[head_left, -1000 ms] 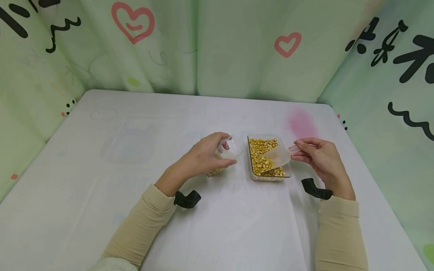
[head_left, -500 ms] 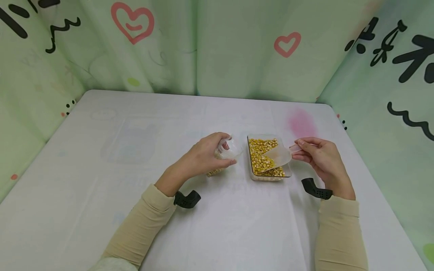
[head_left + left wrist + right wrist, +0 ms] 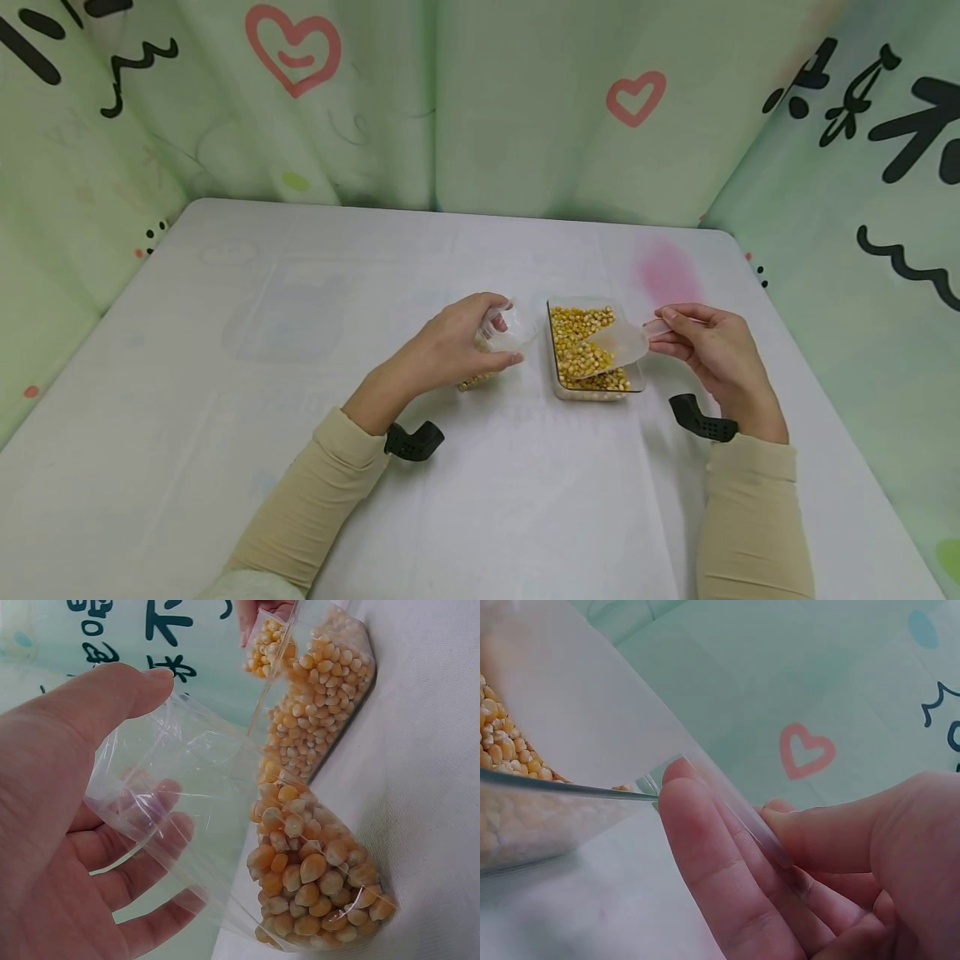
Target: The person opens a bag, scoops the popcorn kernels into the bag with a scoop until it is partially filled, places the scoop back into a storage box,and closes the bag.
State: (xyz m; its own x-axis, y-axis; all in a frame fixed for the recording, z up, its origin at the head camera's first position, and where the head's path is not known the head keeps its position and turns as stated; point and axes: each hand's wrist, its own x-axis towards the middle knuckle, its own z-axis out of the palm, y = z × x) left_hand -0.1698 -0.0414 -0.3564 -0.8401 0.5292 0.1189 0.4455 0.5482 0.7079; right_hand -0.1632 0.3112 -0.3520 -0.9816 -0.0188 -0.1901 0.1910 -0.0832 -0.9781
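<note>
My left hand point(image 3: 453, 342) grips a clear plastic bag point(image 3: 214, 799) near its open mouth, thumb on one side and fingers on the other. Corn kernels point(image 3: 311, 874) fill the bottom of the bag, which stands on the white table. To its right sits a clear rectangular container point(image 3: 600, 397), mostly filled with yellow kernels point(image 3: 572, 325). My right hand point(image 3: 708, 350) pinches the short handle of a translucent scoop point(image 3: 628, 337) between thumb and fingers. The scoop overlaps the container's right side, tilted, with kernels in it. In the right wrist view, the fingertips are right at the container rim.
The white table point(image 3: 225, 467) extends around the bag and container, with a pink patch point(image 3: 667, 271) behind the right hand. Green curtains point(image 3: 517, 125) with hearts and black characters enclose its back and sides. A black wrist mount point(image 3: 701, 418) sits at each cuff.
The scoop has shifted slightly right and up with my right hand, and more kernels show in it. My left hand and the bag stay in place.
</note>
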